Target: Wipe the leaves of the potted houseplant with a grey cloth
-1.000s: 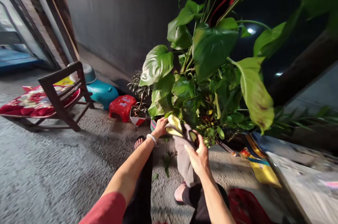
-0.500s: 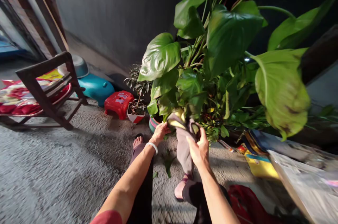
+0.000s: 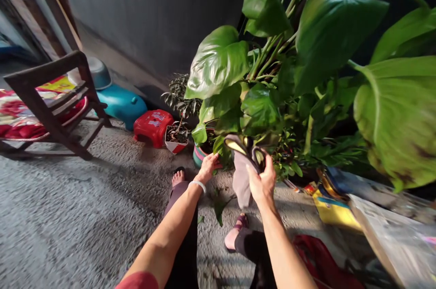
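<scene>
Wiping a leaf, by the look of it: right hand (image 3: 261, 183) raised in front of the big leafy plant (image 3: 272, 98), grip pinched around a grey cloth (image 3: 241, 179) wrapped over a yellowish leaf (image 3: 238, 146), the cloth's tail hanging down toward the floor. Left hand (image 3: 208, 167) lower and to the left, fingers loosely curled among the low leaves just beside the striped pot (image 3: 198, 157), probably steadying a leaf or stem, though hard to tell whether actually clamped on anything, with foliage hiding the fingertips. Cloth and leaf held at the plant's lower front edge, above the bare feet and a fallen leaf (image 3: 220, 207) on the gritty floor (image 3: 68, 216). Judged mid-stroke on this leaf; next move likely calls for a gentle pull of the cloth along the blade with support from beneath, without tearing the stalk. Off to the left, a small potted plant (image 3: 177, 137), a red stool (image 3: 152, 128), a teal container (image 3: 121, 105) and a wooden chair (image 3: 51, 103) near the wall.
</scene>
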`<state>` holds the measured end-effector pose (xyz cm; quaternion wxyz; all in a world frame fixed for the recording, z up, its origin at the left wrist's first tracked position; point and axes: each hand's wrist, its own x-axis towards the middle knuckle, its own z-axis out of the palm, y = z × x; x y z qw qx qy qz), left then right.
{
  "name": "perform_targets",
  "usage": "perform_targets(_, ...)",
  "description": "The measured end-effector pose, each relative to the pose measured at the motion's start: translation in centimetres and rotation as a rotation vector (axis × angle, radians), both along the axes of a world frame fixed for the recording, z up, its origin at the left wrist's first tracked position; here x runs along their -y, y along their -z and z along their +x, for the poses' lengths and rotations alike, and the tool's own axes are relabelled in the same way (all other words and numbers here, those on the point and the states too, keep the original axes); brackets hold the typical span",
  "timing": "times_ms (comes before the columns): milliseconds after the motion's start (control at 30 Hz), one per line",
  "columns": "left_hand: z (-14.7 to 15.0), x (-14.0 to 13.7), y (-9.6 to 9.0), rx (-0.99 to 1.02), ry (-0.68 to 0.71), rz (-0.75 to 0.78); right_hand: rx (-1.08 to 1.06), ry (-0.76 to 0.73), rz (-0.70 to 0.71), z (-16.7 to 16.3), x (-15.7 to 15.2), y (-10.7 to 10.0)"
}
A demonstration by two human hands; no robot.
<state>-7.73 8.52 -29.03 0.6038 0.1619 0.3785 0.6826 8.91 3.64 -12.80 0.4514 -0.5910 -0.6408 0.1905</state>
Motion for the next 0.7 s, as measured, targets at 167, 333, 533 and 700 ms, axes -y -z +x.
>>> perform_targets(167,-0.1,-0.1,-0.3,0.015,-0.007,-0.054,0.094,-0.076,-0.230,-1.5,-1.3,2.3)
perform_targets(333,-0.6,0.2,-0.7,0.031,-0.050,-0.062,0.003,-0.039,-0.138,0.5,2.4,3.6)
perform_targets(533,-1.1,0.7,-1.1,0.005,-0.065,-0.091,0.021,0.056,-0.018,-0.2,-3.0,0.9)
perform_targets(700,-1.5,0.7,-0.8,-0.042,-0.068,-0.114,0.023,0.029,-0.163,0.2,-0.4,3.8)
